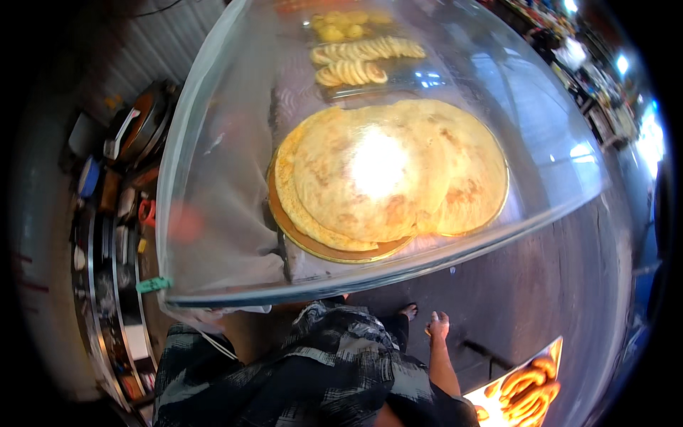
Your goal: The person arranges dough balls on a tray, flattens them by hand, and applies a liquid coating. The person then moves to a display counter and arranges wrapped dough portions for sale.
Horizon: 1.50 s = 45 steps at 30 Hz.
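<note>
My right hand (438, 325) hangs low beside my body, over the grey floor, with its fingers curled in and nothing seen in them. My left hand does not show. In front of me stands a clear-sided display case (398, 285). Large round flatbreads (334, 192), browned in patches, overlap inside it on a round gold-edged board (302, 240). Strong glare covers the middle of the bread. Behind it are rows of pale crimped pastries (366, 51), with round yellow pieces (345, 27) farther back.
On the left, shelves (117, 285) hold assorted goods, below round pans (142, 121). A green clip (153, 285) grips the case's near left corner. At lower right is a lit panel picturing coiled brown food (530, 391). Cluttered goods (569, 57) line the far right.
</note>
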Tool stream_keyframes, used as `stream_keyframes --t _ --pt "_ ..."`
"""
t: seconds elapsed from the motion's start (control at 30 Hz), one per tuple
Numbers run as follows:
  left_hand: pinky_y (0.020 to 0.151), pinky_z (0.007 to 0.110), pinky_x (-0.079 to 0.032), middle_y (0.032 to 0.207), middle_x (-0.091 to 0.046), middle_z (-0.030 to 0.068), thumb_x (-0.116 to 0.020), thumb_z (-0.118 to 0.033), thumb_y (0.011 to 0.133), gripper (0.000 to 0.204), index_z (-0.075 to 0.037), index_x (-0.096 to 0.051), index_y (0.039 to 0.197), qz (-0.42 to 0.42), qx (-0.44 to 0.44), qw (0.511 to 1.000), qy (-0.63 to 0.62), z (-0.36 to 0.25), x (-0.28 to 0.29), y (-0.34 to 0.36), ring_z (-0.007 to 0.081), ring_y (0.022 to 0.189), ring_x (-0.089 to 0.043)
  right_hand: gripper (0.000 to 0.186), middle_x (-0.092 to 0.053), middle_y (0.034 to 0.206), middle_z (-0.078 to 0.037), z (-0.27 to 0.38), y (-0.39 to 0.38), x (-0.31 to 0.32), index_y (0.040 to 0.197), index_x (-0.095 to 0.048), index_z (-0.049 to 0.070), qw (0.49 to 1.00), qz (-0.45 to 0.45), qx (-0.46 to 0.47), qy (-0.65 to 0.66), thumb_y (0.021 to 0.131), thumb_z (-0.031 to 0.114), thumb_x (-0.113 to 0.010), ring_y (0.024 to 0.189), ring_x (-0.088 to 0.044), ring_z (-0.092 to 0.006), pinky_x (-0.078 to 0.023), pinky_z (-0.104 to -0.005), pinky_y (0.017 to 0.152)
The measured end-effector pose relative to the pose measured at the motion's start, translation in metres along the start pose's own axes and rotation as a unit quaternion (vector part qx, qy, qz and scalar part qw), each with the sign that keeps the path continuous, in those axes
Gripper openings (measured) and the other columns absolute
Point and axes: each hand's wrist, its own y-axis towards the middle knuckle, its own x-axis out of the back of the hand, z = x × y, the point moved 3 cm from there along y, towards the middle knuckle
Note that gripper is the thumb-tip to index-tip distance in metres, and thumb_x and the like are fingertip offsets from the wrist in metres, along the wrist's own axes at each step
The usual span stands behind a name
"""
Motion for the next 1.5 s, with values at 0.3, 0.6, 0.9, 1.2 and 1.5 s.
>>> stream_keyframes --t 0.3,0.6,0.9,1.2,1.5 --pt "0.089 0.034 -0.052 0.107 -0.063 0.0139 -0.063 -0.019 0.095 0.023 -0.001 -0.062 0.111 -0.098 -0.076 0.972 -0.198 0.034 0.086 0.082 0.0223 0.105 -0.06 0.06 -0.06 0.12 -0.019 0.002 -0.154 -0.053 0.148 -0.036 0.004 0.969 -0.021 -0.076 0.235 0.099 0.024 -0.064 0.08 -0.067 -0.0225 -0.054 -0.0311 0.056" --pt "0.07 0.028 -0.051 0.084 -0.054 0.004 -0.065 -0.012 0.094 0.008 -0.008 -0.061 0.1 -0.117 0.04 0.648 -0.752 -0.124 0.008 0.212 0.0133 0.079 -0.056 0.062 -0.056 0.13 -0.024 -0.014 -0.261 -0.127 0.149 -0.036 0.002 0.922 -0.035 -0.082 0.377 0.1 0.031 -0.061 0.103 -0.067 -0.0336 -0.055 -0.0458 0.089" --pt "0.068 0.037 -0.052 0.09 -0.066 0.0092 -0.068 -0.014 0.09 0.013 -0.007 -0.065 0.102 -0.025 -0.011 0.638 -0.769 -0.172 0.057 0.194 0.0231 0.076 -0.064 0.051 -0.061 0.121 -0.021 -0.085 -0.333 -0.126 0.14 -0.046 0.003 0.872 -0.125 -0.182 0.438 0.1 0.031 -0.061 0.099 -0.067 -0.0356 -0.056 -0.0482 0.086" --pt "0.087 0.033 -0.051 0.107 -0.07 0.0219 -0.071 -0.01 0.086 0.034 0.004 -0.065 0.116 -0.258 -0.361 0.82 -0.361 -0.109 0.086 0.172 0.0298 0.098 -0.067 0.049 -0.064 0.115 -0.018 -0.051 -0.322 -0.158 0.135 -0.051 0.002 0.883 -0.09 -0.146 0.436 0.099 0.033 -0.062 0.096 -0.068 -0.032 -0.056 -0.0458 0.084" --pt "0.102 0.036 -0.047 0.131 -0.058 0.0182 -0.056 0.012 0.078 0.071 0.01 -0.035 0.146 -0.047 -0.311 0.766 -0.561 -0.151 0.073 0.158 0.0242 0.119 -0.057 0.044 -0.066 0.112 -0.017 -0.042 -0.335 -0.165 0.132 -0.054 0.003 0.894 -0.098 -0.164 0.406 0.1 0.031 -0.062 0.094 -0.068 -0.0288 -0.057 -0.0426 0.083"
